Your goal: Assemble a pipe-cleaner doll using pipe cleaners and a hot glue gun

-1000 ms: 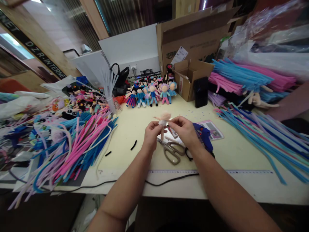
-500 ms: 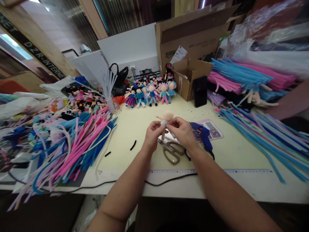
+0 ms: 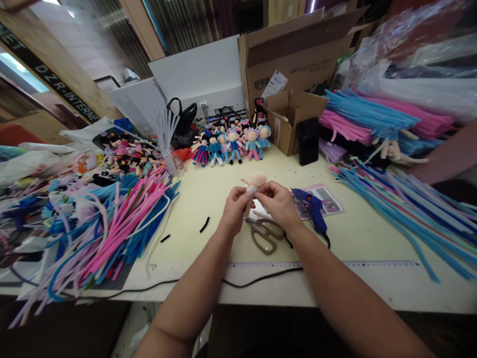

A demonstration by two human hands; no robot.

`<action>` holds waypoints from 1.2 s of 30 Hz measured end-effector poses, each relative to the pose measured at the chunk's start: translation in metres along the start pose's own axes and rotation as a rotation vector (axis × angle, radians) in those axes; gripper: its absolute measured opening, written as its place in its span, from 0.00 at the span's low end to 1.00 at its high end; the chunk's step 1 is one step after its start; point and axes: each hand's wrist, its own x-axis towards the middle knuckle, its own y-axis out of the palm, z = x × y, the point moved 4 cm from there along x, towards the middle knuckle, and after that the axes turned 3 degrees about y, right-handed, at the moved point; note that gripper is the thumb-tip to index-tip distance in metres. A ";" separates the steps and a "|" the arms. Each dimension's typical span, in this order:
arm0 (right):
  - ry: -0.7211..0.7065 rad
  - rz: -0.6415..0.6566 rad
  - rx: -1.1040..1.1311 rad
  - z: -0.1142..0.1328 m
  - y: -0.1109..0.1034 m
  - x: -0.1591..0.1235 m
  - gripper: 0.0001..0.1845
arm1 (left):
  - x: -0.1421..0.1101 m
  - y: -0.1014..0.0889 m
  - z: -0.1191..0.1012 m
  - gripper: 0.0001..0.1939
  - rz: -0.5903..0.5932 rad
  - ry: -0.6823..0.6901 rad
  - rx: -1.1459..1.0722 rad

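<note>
Between my hands, above the table, is a small doll (image 3: 257, 181) with a pale peach head and limbs and a white band round its body. My left hand (image 3: 235, 205) pinches it from the left, and the fingers of my right hand (image 3: 278, 200) are closed on its white part from the right. My fingertips hide much of its body. Directly beneath lie scissors (image 3: 265, 234) with grey-brown handles, their blades partly covered by my hands. A blue glue gun (image 3: 313, 209) rests just right of my right hand, on a pink-edged card (image 3: 330, 200).
Pink and blue pipe cleaners (image 3: 122, 219) heap at the left; more strips (image 3: 391, 214) fan out at the right. Finished dolls (image 3: 233, 141) stand at the back beside a cardboard box (image 3: 292, 119). Two black pieces (image 3: 204, 224) lie left of my hands. A black cable (image 3: 257, 279) crosses the front.
The doll tilts slightly and sits a little lower between my fingers. My right fingers have shifted slightly on its white part. The rest stays in place.
</note>
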 end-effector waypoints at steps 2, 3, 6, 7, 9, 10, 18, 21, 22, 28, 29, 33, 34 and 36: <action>0.001 0.036 0.041 -0.002 0.002 0.001 0.09 | 0.000 0.001 -0.001 0.22 -0.001 -0.022 -0.040; 0.003 0.055 0.060 -0.003 0.003 0.001 0.10 | 0.001 0.002 -0.001 0.24 0.003 -0.028 -0.059; 0.000 0.054 0.070 -0.003 0.003 0.000 0.13 | 0.002 0.003 -0.002 0.28 0.018 -0.037 -0.086; -0.001 0.041 0.058 -0.002 0.003 -0.001 0.13 | 0.002 0.003 -0.001 0.29 0.022 -0.038 -0.084; 0.001 0.020 0.021 -0.002 0.003 -0.002 0.12 | 0.001 0.003 -0.001 0.28 0.028 -0.027 -0.073; 0.003 0.016 0.002 -0.002 0.004 -0.002 0.11 | 0.001 0.003 0.000 0.28 0.033 -0.015 -0.067; 0.033 -0.006 0.027 -0.003 0.003 -0.002 0.13 | -0.002 0.003 0.001 0.26 0.059 0.053 -0.050; 0.022 -0.001 0.142 -0.001 -0.003 0.000 0.17 | 0.002 0.000 0.000 0.29 0.021 -0.016 -0.125; 0.008 -0.015 0.158 0.000 -0.006 0.001 0.18 | 0.003 -0.001 -0.001 0.29 -0.001 -0.040 -0.155; 0.016 0.047 0.106 -0.003 -0.006 0.001 0.14 | 0.008 -0.009 -0.005 0.28 -0.054 -0.118 -0.315; 0.028 0.073 0.119 -0.005 -0.002 0.000 0.12 | 0.008 -0.010 -0.004 0.28 -0.053 -0.118 -0.326; 0.053 0.140 0.086 -0.012 0.012 -0.003 0.12 | 0.006 -0.006 0.000 0.28 -0.025 -0.102 -0.303; 0.047 0.145 0.051 -0.013 0.014 -0.004 0.12 | 0.005 -0.005 0.001 0.29 -0.009 -0.098 -0.294; 0.018 0.138 -0.008 -0.012 0.015 -0.005 0.11 | 0.004 -0.003 0.003 0.29 0.031 -0.099 -0.263</action>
